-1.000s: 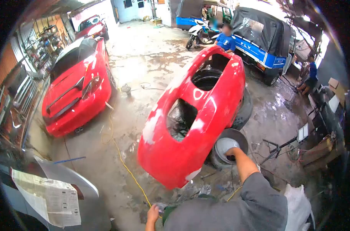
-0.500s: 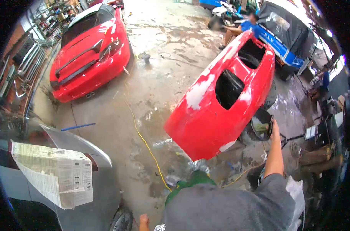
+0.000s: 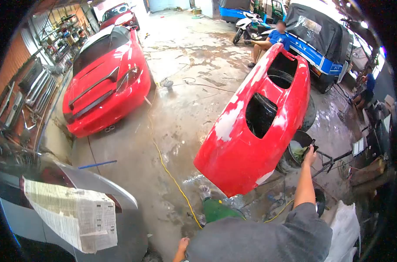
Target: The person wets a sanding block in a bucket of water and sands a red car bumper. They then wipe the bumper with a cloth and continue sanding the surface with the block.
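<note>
My right hand (image 3: 310, 157) reaches out with its fingers closed on a small dark object (image 3: 312, 147) too indistinct to name. Just beyond it is a round black tub (image 3: 293, 153) with a greenish, cloth-like thing (image 3: 298, 152) inside. Beside the tub, a large red car body panel (image 3: 240, 159) with two openings and whitish sanded patches stands raised off the floor. My left hand (image 3: 183, 244) hangs low at my side, fingers curled, and nothing shows in it.
A red car (image 3: 106, 87) stands at left. Newspaper (image 3: 76, 214) masks part of a grey car (image 3: 124, 231) nearby. A yellow cord (image 3: 171, 172) crosses the wet floor. One person (image 3: 278, 38) sits behind the panel; another (image 3: 367, 89) is at far right.
My view has tilted upward, so the cars and panel appear lower in it. A foot now shows ahead of my green-clothed leg. My right hand stays beside the tub.
</note>
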A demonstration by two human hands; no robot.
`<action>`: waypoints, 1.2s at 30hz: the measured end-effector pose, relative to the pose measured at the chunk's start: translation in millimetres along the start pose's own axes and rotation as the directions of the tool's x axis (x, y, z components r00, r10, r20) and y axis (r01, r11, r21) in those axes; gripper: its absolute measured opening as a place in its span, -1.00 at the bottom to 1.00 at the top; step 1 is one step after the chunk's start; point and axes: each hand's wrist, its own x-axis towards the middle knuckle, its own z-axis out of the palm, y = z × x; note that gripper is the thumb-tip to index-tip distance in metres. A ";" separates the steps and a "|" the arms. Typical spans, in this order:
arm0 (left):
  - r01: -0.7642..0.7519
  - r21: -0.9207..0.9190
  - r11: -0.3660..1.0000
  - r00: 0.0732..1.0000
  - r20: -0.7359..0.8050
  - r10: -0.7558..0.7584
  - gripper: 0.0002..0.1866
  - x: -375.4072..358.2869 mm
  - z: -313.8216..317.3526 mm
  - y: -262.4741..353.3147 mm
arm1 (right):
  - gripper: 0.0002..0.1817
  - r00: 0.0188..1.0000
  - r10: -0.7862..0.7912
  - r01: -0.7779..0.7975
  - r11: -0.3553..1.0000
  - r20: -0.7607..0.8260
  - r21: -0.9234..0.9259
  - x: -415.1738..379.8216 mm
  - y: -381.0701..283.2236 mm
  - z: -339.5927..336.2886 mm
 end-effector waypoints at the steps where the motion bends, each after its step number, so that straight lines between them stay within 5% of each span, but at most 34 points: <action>1: -0.037 0.154 0.987 0.996 -0.078 0.049 -0.51 33.3 3.0 5.6 | -0.24 0.999 -0.032 0.033 0.999 0.031 -0.015 -2.7 3.1 2.0; 3: -0.062 0.173 0.983 0.994 -0.080 0.077 -0.51 72.5 -14.5 24.8 | -0.27 0.993 -0.106 0.085 0.940 -0.046 -0.329 3.3 12.6 6.8; 4: -0.076 0.187 0.979 0.993 -0.079 0.092 -0.51 90.2 -26.6 32.7 | -0.27 0.990 -0.127 0.133 0.983 0.055 -0.125 -6.8 -2.1 2.3; 5: -0.087 0.205 0.975 0.992 -0.077 0.105 -0.51 105.9 -41.5 38.3 | -0.25 0.999 -0.029 0.039 0.968 0.044 -0.246 -4.2 -3.5 -0.5; 7: -0.099 0.251 0.963 0.991 -0.062 0.118 -0.50 129.5 -76.9 45.0 | -0.29 0.968 -0.225 0.183 0.935 -0.109 -0.304 -7.7 1.4 5.5; 11: -0.107 0.356 0.928 0.994 0.007 0.112 -0.50 152.0 -160.1 51.9 | -0.24 0.956 -0.271 0.181 0.840 -0.108 -0.512 38.1 73.3 -2.4; 13: -0.135 0.381 0.915 0.991 0.038 0.130 -0.49 176.4 -188.5 67.9 | -0.20 0.958 -0.229 0.115 0.860 -0.174 -0.498 21.0 53.4 1.6; 16: -0.214 0.398 0.892 0.977 0.077 0.200 -0.49 245.6 -231.5 117.5 | -0.14 0.951 0.271 -0.296 0.936 -0.148 -0.190 17.6 -5.6 -0.4; 19: -0.114 0.125 0.986 0.992 -0.042 0.120 -0.58 308.3 -301.7 138.6 | -0.13 0.880 0.217 -0.225 0.974 -0.422 0.031 -7.9 -99.0 21.6; 20: -0.024 -0.408 0.913 0.992 -0.126 -0.031 -0.67 321.5 -327.6 172.8 | -0.14 0.887 0.194 -0.209 0.978 -0.418 0.011 -0.9 -98.5 23.9; 22: 0.007 -0.515 0.857 0.981 -0.164 -0.107 -0.73 331.8 -342.8 207.9 | -0.16 0.897 0.152 -0.178 0.984 -0.414 -0.023 18.0 -83.4 30.6; 23: 0.007 -0.565 0.825 0.974 -0.184 -0.134 -0.76 344.0 -349.9 226.1 | -0.17 0.853 0.318 -0.284 0.948 -0.415 0.141 28.4 -74.9 41.6; 25: 0.059 -0.271 0.961 0.987 -0.126 -0.096 -0.75 361.0 -357.4 225.5 | -0.22 0.897 0.361 -0.210 0.855 -0.254 0.474 36.4 -91.6 41.3; 29: 0.021 0.279 0.960 0.997 0.071 -0.042 -0.62 387.2 -367.7 200.0 | -0.29 0.833 0.390 -0.177 0.859 -0.391 0.480 -17.1 -168.2 63.1; 31: 0.088 0.403 0.911 0.916 0.327 -0.233 -0.61 393.2 -385.0 213.8 | -0.33 0.759 0.511 -0.244 0.797 -0.403 0.553 -9.1 -174.7 67.2; 32: 0.071 0.418 0.906 0.908 0.348 -0.232 -0.61 416.7 -390.7 208.2 | -0.34 0.814 0.402 -0.181 0.862 -0.420 0.473 -7.2 -177.8 66.4; 34: -0.405 0.487 0.773 0.867 0.473 0.156 -0.65 445.3 -419.4 212.7 | -0.35 0.893 0.182 -0.052 0.950 -0.411 0.308 -8.8 -172.5 66.5; 36: -0.775 0.454 0.440 0.629 0.612 0.479 -0.68 473.3 -469.2 212.6 | -0.35 0.877 0.255 -0.094 0.923 -0.408 0.374 -4.3 -177.2 62.3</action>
